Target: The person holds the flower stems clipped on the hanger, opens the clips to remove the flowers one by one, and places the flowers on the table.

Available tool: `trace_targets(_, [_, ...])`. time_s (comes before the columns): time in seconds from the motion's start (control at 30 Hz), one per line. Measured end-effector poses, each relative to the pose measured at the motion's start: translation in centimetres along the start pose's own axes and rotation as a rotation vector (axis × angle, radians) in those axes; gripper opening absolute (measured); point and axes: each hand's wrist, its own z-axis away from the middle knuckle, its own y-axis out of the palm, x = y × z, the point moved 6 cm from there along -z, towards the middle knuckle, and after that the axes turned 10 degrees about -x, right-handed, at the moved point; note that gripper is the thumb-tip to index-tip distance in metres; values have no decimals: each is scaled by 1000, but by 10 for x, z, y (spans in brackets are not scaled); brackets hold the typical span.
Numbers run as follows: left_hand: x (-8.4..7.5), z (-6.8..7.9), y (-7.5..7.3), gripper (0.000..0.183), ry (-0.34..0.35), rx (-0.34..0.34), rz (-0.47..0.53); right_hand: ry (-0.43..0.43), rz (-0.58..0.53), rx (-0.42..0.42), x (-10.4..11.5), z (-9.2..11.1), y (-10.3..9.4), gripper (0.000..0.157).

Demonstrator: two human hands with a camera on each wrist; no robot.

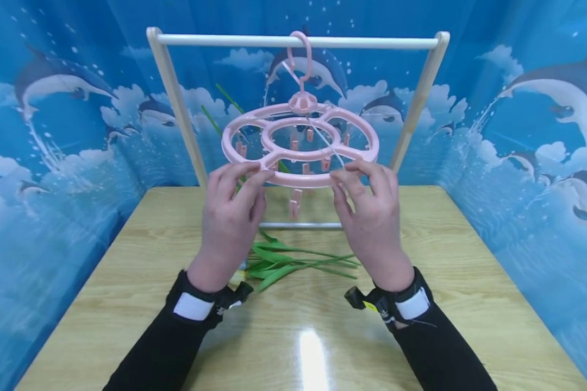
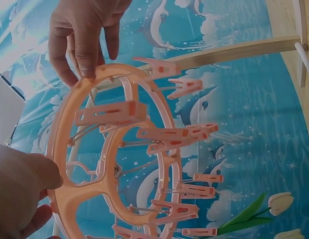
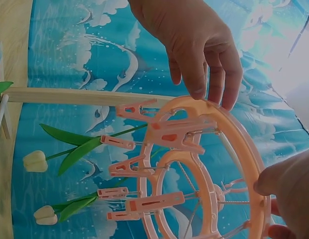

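Pink ring-shaped hanger (image 1: 305,181) hangs by its hook from the white bar (image 1: 215,41) of a wooden-legged stand (image 1: 416,114). Ring lies ahead of both hands, its near rim between them.

Left hand (image 1: 232,212): pinching the rim's near-left stretch, fingertips on the plastic. Right hand (image 1: 374,217): pinching the near-right stretch the same way, fingertips meeting the rim. The hands are apart, with a bare length of near rim between.

Pink clips (image 1: 294,203) dangle beneath the ring, several below its inner loop; one hangs low between the hands. Right wrist view: two white tulips, one (image 3: 35,161) nearer the left hand than the other (image 3: 46,215), heads downward, stems at the clips. From the head, their green stems rise past the ring's left side.

Below, on the wood-grain surface (image 1: 469,304), more green stems and leaves (image 1: 279,266) lie between the two forearms, under the near rim and well apart from it.
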Motion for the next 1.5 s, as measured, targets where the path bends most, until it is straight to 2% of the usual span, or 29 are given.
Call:
trace_targets(0.23, [4, -4, -4, 21, 18, -28, 3, -3, -2, -18, 5, 0, 3, 19])
trace_targets(0.7, [6, -4, -2, 20, 20, -109, 1, -26, 6, -27, 8, 0, 1, 20])
trace_targets(1.03, [-6, 1, -1, 23, 51, -90, 18, -76, -45, -12, 13, 0, 3, 20])
trace_targets(1.27, [-20, 5, 1, 22, 75, -89, 30, -78, -17, -26, 14, 1, 0, 18])
trace_targets(1.5, [-21, 6, 2, 22, 65, -83, 60, -84, 3, -25, 17, 1, 0, 16])
